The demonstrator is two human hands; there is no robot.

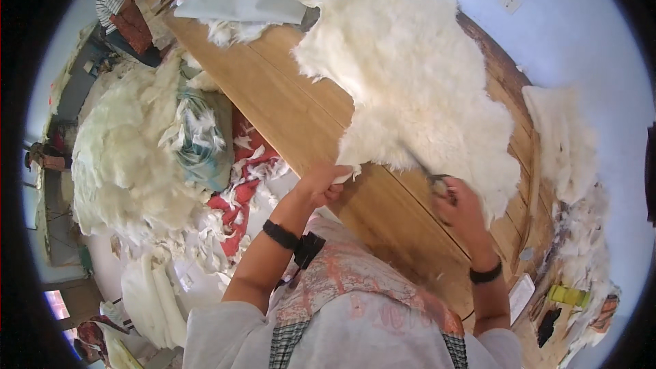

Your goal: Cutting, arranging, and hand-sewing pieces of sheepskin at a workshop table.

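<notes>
A large cream sheepskin (410,75) lies wool side up over the wooden table, its near edge ragged. My left hand (324,184) is closed on a small flap at the skin's near left corner, the fingers pinching it. My right hand (461,208) grips the dark handles of a pair of scissors (418,158), held over the near edge of the skin. The blades point up and left and are blurred by motion, so I cannot tell whether they touch the wool.
The plank table (273,89) has a grey-white hide (239,0) at its far end. A big heap of fleece (130,150) and a bag of scraps (201,137) stand left. White offcuts litter a red cloth (236,208). Another person (123,14) stands far left. More pelts (564,140) lie right.
</notes>
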